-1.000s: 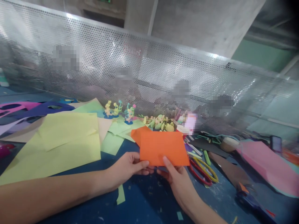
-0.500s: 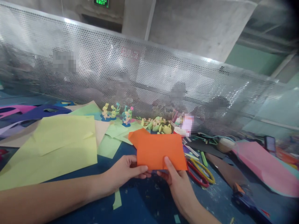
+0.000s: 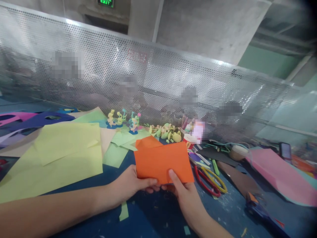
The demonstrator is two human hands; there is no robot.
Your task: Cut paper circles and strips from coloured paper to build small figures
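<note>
Between my two hands is a rectangle of orange paper (image 3: 162,160), held up above the blue table and tilted slightly. My left hand (image 3: 137,181) pinches its lower left edge, thumb on the face toward me and fingers behind. My right hand (image 3: 184,191) grips the lower right edge, with its thumb pressed flat on the paper. Another piece of orange paper (image 3: 148,142) shows behind the upper left edge; whether it touches the held one I cannot tell. Scissors with red and yellow handles (image 3: 210,180) lie just right of my right hand.
Large yellow-green paper sheets (image 3: 71,162) cover the left. Small paper figures on blue bases (image 3: 115,120) stand at the back, beside a pile of yellow-green pieces (image 3: 167,132). Pink paper (image 3: 279,175), a phone (image 3: 285,151) and a dark blue tool (image 3: 264,215) lie right. A perforated metal screen (image 3: 99,66) borders the table.
The held orange paper has shifted left and turned slightly, its right side now lower. My right hand has moved a little left with it, uncovering more of the scissors.
</note>
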